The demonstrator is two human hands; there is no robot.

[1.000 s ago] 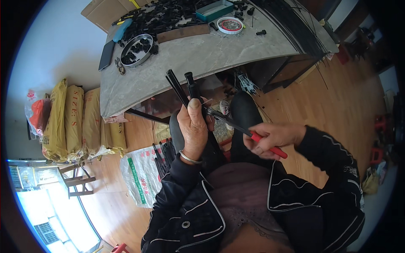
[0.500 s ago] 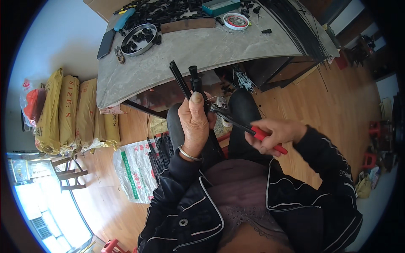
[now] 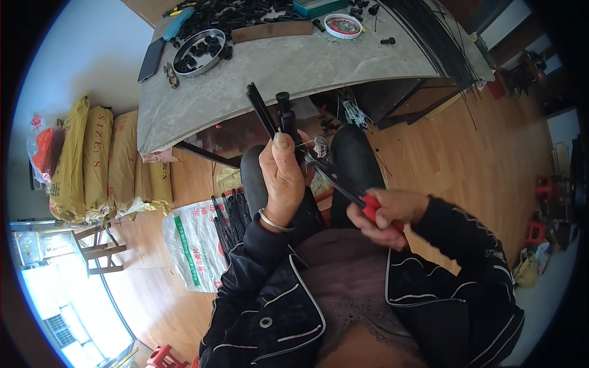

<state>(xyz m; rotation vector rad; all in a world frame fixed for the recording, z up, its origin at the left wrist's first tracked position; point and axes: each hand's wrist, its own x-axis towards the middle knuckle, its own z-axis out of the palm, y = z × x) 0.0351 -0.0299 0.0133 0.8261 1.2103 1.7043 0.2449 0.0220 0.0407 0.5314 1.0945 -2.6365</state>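
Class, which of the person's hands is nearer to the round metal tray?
Left. The left hand is below and right of the tray in the picture; the right hand is lower and farther right.

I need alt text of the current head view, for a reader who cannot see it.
A person's left hand holds slim black rods while the right hand grips a red-handled tool near them. Beyond, a grey table carries many black parts.

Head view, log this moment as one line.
left hand: gripping black rods; right hand: holding red-handled pliers; black parts: on grey table
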